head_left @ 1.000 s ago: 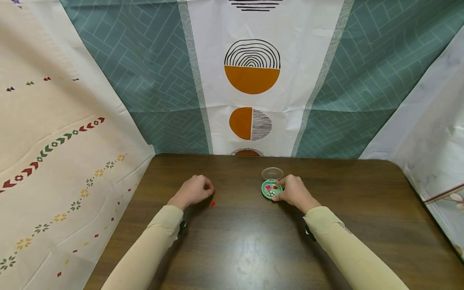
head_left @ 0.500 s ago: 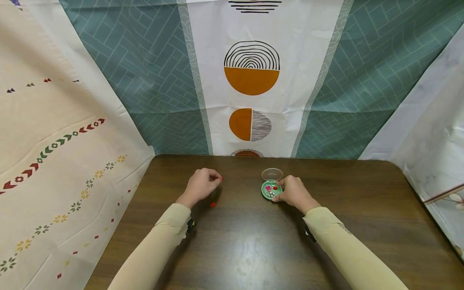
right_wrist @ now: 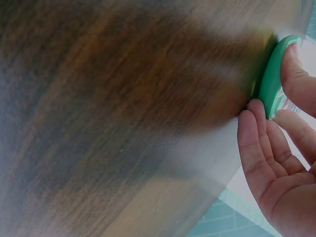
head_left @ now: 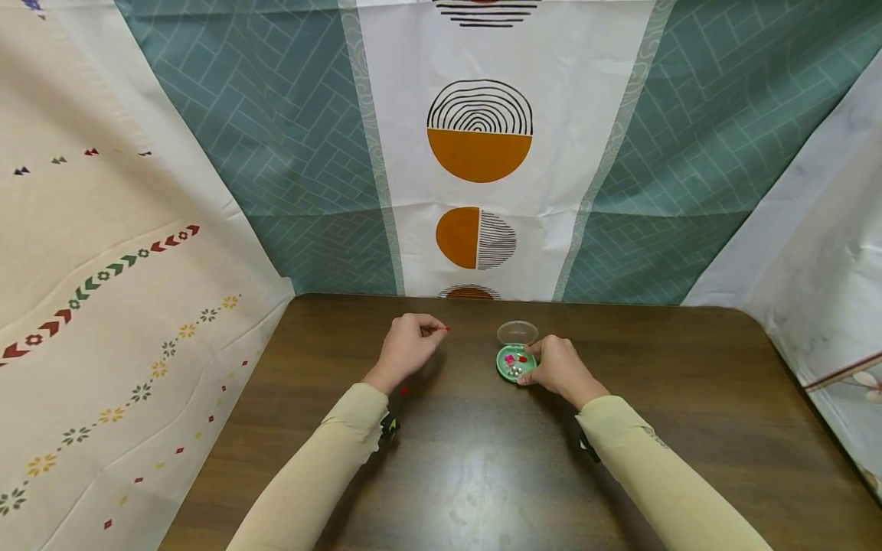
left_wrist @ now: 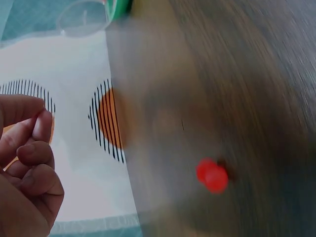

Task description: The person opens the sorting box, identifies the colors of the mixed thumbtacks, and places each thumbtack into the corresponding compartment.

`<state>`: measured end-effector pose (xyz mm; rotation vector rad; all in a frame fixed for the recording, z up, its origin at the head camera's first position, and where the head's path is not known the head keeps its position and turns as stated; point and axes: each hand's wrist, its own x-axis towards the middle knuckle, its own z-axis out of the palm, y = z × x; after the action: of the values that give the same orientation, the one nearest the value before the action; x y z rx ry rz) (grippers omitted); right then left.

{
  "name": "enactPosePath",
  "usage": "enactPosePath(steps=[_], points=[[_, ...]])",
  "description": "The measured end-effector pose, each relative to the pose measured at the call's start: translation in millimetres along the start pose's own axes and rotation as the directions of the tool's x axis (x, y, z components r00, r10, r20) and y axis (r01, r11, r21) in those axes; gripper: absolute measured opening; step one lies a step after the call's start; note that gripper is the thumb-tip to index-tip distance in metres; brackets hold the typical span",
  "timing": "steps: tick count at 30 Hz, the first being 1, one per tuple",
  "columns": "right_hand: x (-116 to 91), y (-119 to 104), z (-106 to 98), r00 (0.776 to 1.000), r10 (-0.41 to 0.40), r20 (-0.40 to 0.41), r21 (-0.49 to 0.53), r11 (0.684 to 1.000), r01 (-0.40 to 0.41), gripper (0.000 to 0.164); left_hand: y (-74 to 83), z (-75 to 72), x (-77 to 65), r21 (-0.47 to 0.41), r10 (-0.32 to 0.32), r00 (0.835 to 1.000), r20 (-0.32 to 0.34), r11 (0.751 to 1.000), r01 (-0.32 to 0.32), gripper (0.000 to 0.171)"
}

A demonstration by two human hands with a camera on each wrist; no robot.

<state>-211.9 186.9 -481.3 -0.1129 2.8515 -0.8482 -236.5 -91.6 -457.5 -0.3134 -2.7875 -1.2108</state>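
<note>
My left hand [head_left: 408, 348] pinches a small red push pin [head_left: 447, 328] between thumb and fingertips, above the table left of the case; the fingers hide most of it. Another red push pin [left_wrist: 215, 178] lies on the table below the left wrist. With thumb and fingers, my right hand [head_left: 561, 369] grips the right rim of a round green case [head_left: 504, 372]. Its clear lid [head_left: 517, 332] stands open at the back. Inside are pink, red and small silvery pieces. The right wrist view shows the green wall of the case from the side, between thumb and fingers.
The dark wooden table [head_left: 475, 451] reaches back to a hanging patterned cloth [head_left: 613, 252]. On the left, a cream printed cloth [head_left: 138, 306] runs along the table's edge, and a pale cloth [head_left: 827, 252] hangs at the right.
My left hand has lifted the red push pin and moved it right and back, closer to the case. The right hand and the case have stayed in place.
</note>
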Motion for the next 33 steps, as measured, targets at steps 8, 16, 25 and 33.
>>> enactPosePath(steps=[8, 16, 25, 33], points=[[-0.9, -0.2, -0.5, 1.000, 0.001, 0.005, 0.007, 1.000, -0.001, 0.067, 15.8, 22.6, 4.1, -0.032, 0.051, 0.999, 0.003, 0.998, -0.051, 0.012], [-0.1, -0.5, -0.7, 1.000, 0.011, 0.005, 0.015, 1.000, -0.011, 0.066, 31.9, 50.6, 6.5, -0.045, 0.083, 0.995, 0.055, 0.996, -0.080, 0.013], [0.0, -0.6, -0.5, 1.000, 0.025, 0.008, 0.017, 1.000, -0.025, 0.064, 45.1, 79.1, 9.3, -0.027, 0.098, 0.986, 0.135, 0.995, -0.095, 0.010], [1.5, -0.4, -0.4, 1.000, 0.025, -0.001, 0.012, 1.000, -0.025, 0.062, 53.2, 97.6, 11.3, 0.011, 0.101, 0.974, 0.200, 0.994, -0.106, 0.011]])
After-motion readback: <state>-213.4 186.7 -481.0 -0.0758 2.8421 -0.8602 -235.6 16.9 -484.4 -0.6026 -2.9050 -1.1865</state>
